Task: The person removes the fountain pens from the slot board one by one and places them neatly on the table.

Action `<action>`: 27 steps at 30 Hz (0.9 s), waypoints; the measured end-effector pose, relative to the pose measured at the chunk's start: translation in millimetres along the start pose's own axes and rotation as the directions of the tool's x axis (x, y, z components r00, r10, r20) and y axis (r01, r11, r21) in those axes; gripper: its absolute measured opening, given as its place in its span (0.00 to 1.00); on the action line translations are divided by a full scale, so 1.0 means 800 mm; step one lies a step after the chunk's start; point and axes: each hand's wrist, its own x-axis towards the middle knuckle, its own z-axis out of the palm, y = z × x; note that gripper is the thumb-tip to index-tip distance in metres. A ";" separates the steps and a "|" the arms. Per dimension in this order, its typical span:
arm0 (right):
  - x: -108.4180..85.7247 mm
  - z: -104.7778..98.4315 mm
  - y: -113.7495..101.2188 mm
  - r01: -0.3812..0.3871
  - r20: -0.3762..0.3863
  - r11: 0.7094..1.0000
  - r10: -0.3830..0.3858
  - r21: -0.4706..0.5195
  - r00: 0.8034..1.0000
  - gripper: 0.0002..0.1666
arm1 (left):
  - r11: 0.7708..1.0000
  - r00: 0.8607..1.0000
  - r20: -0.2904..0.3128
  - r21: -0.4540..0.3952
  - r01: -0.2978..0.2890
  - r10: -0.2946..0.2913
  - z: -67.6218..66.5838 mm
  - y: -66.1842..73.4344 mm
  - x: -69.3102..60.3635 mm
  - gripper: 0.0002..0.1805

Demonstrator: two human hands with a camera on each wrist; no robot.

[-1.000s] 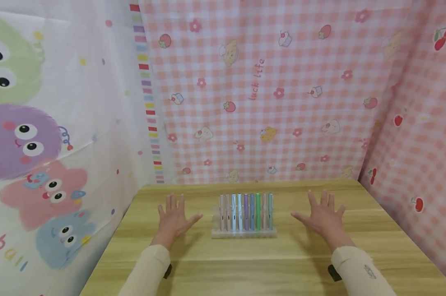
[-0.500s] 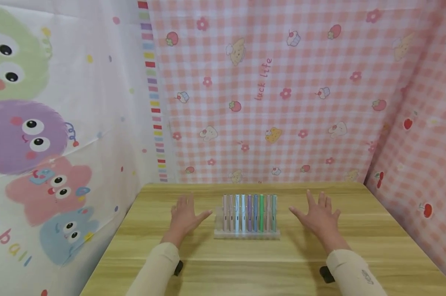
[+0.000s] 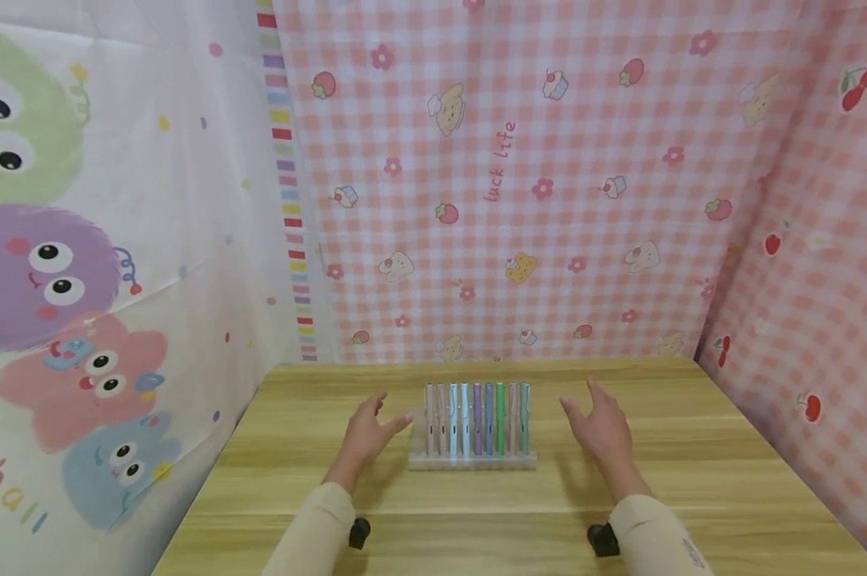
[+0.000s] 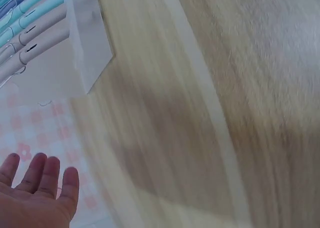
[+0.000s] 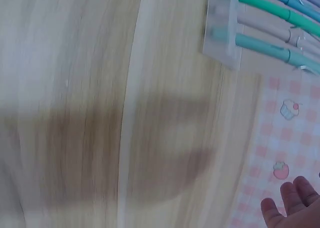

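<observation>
Head view: clear rack (image 3: 473, 462), 1 pc., mid-table (image 3: 477, 528), w/ 9 pens (image 3: 477, 420) in a row. L hand (image 3: 365, 433), fingers relaxed, holds nothing, v. near rack's L end. R hand (image 3: 605, 429), ditto, apart from R end. Risk (est.): clumsy knock from L thumb could shift or tip rack; sharp jolt could spill pens; uneven push, either side, could skew it.

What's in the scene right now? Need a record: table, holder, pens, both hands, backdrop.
table: wood-grain top
holder: clear, standing on the table
pens: nine, side by side in the holder
green pen: third from the right
left hand: near the holder's left end, holding nothing
right hand: right of the holder, apart from it, holding nothing
pink-checked cloth: behind the table
</observation>
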 end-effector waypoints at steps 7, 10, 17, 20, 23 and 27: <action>0.002 0.019 -0.004 -0.068 -0.078 0.970 0.088 0.231 0.993 0.38 | 0.989 0.997 0.033 -0.131 0.074 -0.070 0.011 -0.015 -0.004 0.37; 0.001 0.026 -0.005 -0.086 -0.110 0.955 0.122 0.285 0.986 0.35 | 0.990 0.997 0.051 -0.131 0.058 -0.052 0.016 -0.021 -0.007 0.32; -0.001 0.041 -0.002 -0.081 -0.096 0.946 0.116 0.314 0.989 0.29 | 0.990 0.991 0.132 -0.139 0.020 -0.001 0.023 -0.039 -0.018 0.23; -0.001 0.047 0.001 -0.089 -0.074 0.940 0.120 0.328 0.990 0.29 | 0.989 0.987 0.160 -0.145 0.021 0.002 0.023 -0.047 -0.022 0.21; -0.001 0.053 0.005 -0.107 -0.057 0.929 0.135 0.354 0.989 0.29 | 0.986 0.983 0.183 -0.163 0.029 0.001 0.025 -0.053 -0.023 0.20; -0.003 0.066 0.009 -0.135 -0.042 0.900 0.167 0.414 0.985 0.26 | 0.983 0.982 0.191 -0.184 0.028 0.008 0.027 -0.056 -0.023 0.19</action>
